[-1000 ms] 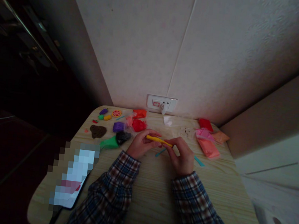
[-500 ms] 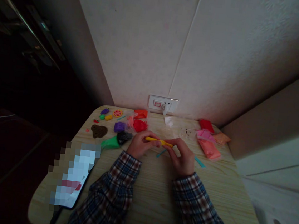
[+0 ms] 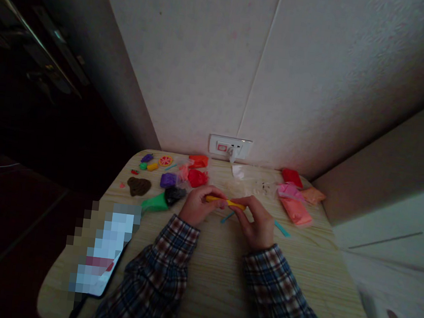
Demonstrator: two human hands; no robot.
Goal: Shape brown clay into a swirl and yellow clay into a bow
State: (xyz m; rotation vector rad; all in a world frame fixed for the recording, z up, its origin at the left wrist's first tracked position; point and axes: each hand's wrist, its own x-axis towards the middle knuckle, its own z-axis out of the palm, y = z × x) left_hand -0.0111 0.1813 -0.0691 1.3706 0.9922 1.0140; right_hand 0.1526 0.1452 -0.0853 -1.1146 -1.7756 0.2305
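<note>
Both my hands hold one thin yellow stick [image 3: 225,201] level above the wooden table [image 3: 213,281]. My left hand [image 3: 199,206] is closed round its left end. My right hand [image 3: 255,222] pinches its right end with fingers curled. A blue strip [image 3: 227,217] lies on the table just under the stick. Both sleeves are plaid.
Lumps and bags of modelling clay lie about: green [image 3: 156,203], black [image 3: 175,193], purple [image 3: 169,179], brown [image 3: 139,186], red [image 3: 197,178] on the left, pink bags [image 3: 295,209] on the right. A blurred-out flat object [image 3: 104,249] lies at the front left. A wall socket [image 3: 229,146] is behind.
My hands have drawn slightly closer together along the yellow stick. Nothing else on the table has moved.
</note>
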